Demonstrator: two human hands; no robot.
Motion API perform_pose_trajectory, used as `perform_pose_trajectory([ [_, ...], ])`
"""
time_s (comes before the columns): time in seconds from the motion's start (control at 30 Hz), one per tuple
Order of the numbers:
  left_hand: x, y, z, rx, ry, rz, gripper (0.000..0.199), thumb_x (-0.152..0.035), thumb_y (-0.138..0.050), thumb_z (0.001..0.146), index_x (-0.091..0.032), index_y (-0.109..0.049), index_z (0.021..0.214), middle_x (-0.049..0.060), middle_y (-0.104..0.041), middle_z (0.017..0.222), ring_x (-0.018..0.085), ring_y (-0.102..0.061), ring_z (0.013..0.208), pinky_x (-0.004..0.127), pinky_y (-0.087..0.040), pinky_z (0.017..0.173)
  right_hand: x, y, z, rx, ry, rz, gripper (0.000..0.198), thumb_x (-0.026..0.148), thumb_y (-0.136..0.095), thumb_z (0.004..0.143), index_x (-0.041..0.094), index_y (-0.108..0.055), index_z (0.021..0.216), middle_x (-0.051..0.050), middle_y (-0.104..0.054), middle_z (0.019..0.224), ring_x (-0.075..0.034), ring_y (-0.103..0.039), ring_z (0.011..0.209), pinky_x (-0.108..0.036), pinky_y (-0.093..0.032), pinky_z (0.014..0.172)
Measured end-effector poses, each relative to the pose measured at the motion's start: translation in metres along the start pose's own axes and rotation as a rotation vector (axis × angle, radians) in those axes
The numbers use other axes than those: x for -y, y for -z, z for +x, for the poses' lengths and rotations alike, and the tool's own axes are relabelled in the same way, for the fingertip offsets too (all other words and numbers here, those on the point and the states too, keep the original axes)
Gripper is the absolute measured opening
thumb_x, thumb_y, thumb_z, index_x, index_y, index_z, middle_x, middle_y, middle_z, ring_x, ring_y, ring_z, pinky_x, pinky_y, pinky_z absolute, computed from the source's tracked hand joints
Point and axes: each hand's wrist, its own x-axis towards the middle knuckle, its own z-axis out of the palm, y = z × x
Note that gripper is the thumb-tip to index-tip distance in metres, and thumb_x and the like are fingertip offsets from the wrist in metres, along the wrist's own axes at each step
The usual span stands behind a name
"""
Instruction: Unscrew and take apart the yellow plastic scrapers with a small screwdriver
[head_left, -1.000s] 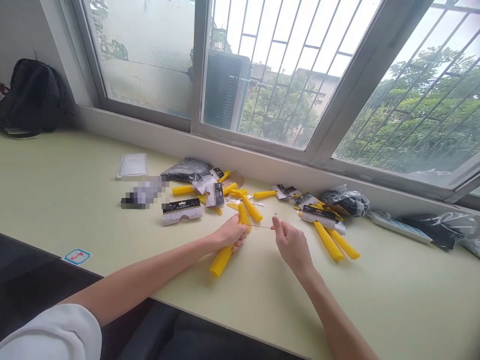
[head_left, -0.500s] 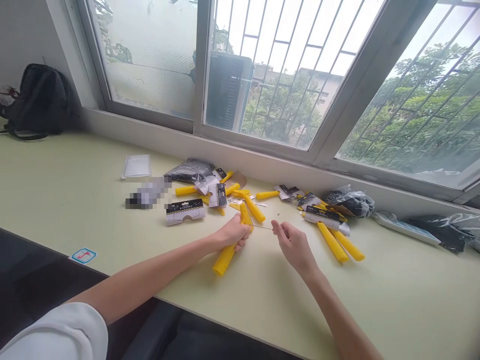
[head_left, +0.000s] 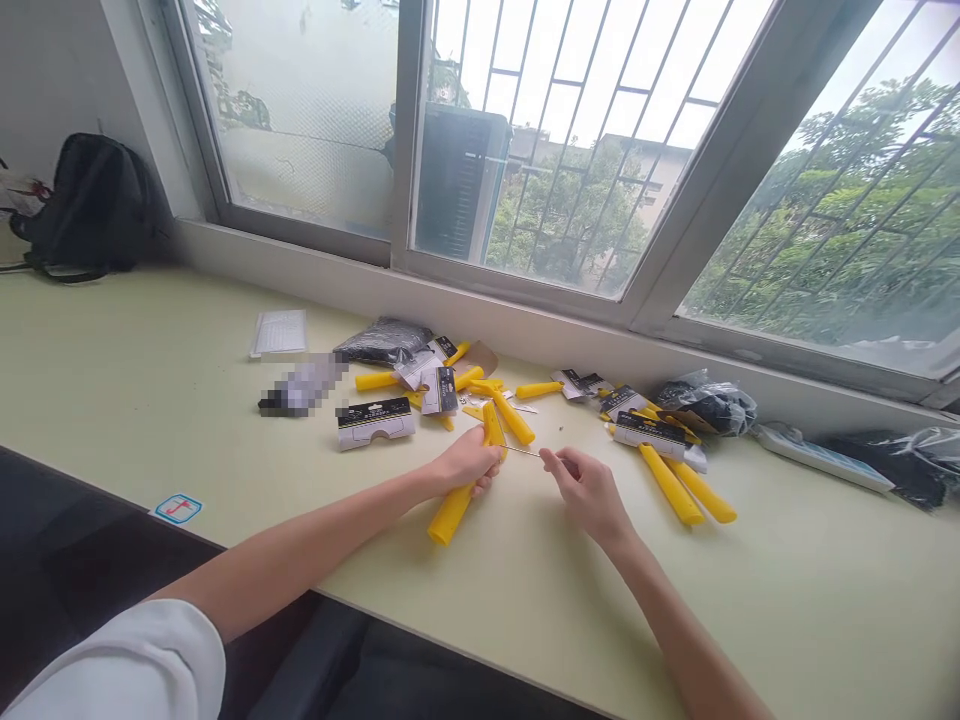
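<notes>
My left hand is wrapped round the middle of a yellow plastic scraper, its handle slanting down toward the table's front edge. The scraper's head sticks up above my fingers. In my closed right hand is a screwdriver; its thin metal shaft runs left and its tip meets the scraper's head. My fingers hide most of the screwdriver's handle. Just behind the head lies another yellow scraper. A tiny metal piece rests on the table beyond my right hand.
More yellow scrapers with black-and-white cards lie at right, and several more at the back. A loose card, a clear plastic box, dark bagged parts and a power strip share the table. A backpack stands far left.
Both hands keep their holds, with the screwdriver's tip still at the scraper's head. My right hand has shifted slightly, and the whole view has moved a little.
</notes>
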Motion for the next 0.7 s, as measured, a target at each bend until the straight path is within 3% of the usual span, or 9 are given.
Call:
perform_pose_trajectory([
  [0.17,-0.015,0.012,-0.007,-0.161,-0.088,0.291,0.022,-0.029,-0.053,0.087,-0.021,-0.046,0.106,0.002,-0.057,0.081,0.014,-0.053,0.055,0.025,-0.043,0.048,-0.001,0.004,0.005,-0.015,-0.001,0.015,0.059,0.074,-0.051,0.088,0.019,-0.065,0.072,0.003,-0.042,0.056,-0.014,-0.037,0.053,-0.026,-0.032,0.051],
  [0.27,-0.021,0.012,-0.007,-0.263,-0.105,0.498,0.036,-0.028,-0.056,0.087,-0.02,-0.051,0.122,0.01,-0.062,0.097,0.025,-0.065,0.081,0.029,-0.048,0.065,-0.006,0.007,0.008,-0.072,-0.005,0.005,0.059,0.075,-0.05,0.089,0.019,-0.063,0.072,0.003,-0.044,0.056,-0.014,-0.038,0.054,-0.027,-0.032,0.052],
  [0.4,-0.018,0.005,0.001,-0.349,-0.048,0.726,0.053,-0.024,-0.059,0.085,-0.016,-0.049,0.137,0.016,-0.067,0.1,0.035,-0.063,0.108,0.035,-0.046,0.086,-0.014,0.007,0.009,-0.083,0.006,-0.031,0.061,0.078,-0.05,0.086,0.021,-0.058,0.068,0.003,-0.046,0.055,-0.014,-0.038,0.053,-0.028,-0.031,0.053],
  [0.7,-0.029,0.01,0.003,-0.458,0.035,1.081,0.055,-0.028,-0.037,0.099,-0.01,-0.037,0.151,0.026,-0.064,0.112,0.034,-0.067,0.099,0.037,-0.048,0.084,-0.012,0.007,0.007,-0.052,0.037,-0.062,0.058,0.075,-0.05,0.088,0.021,-0.061,0.07,0.001,-0.051,0.056,-0.015,-0.04,0.053,-0.029,-0.033,0.052],
])
